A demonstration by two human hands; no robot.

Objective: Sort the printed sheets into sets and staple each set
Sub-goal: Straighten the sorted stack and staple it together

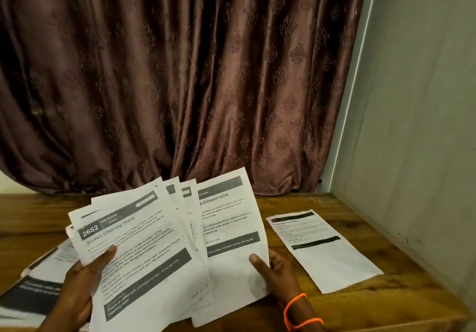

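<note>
I hold a fan of several printed sheets [154, 249] up over the wooden table [386, 306]. My left hand [85, 280] grips the fan's left side, thumb on the front sheet headed "2652 Screen Cleaning Check". My right hand [275, 272], with orange bands on its wrist, pinches the rightmost sheet [231, 228] about instant coffee at its lower right edge. One single printed sheet [322, 249] lies flat on the table to the right. More printed sheets [41, 288] lie in a loose pile at the left, partly hidden by my left hand. No stapler is in view.
A brown patterned curtain [193, 73] hangs behind the table's far edge. A grey wall [412, 125] borders the table on the right. The table's front edge [386, 324] runs along the bottom right.
</note>
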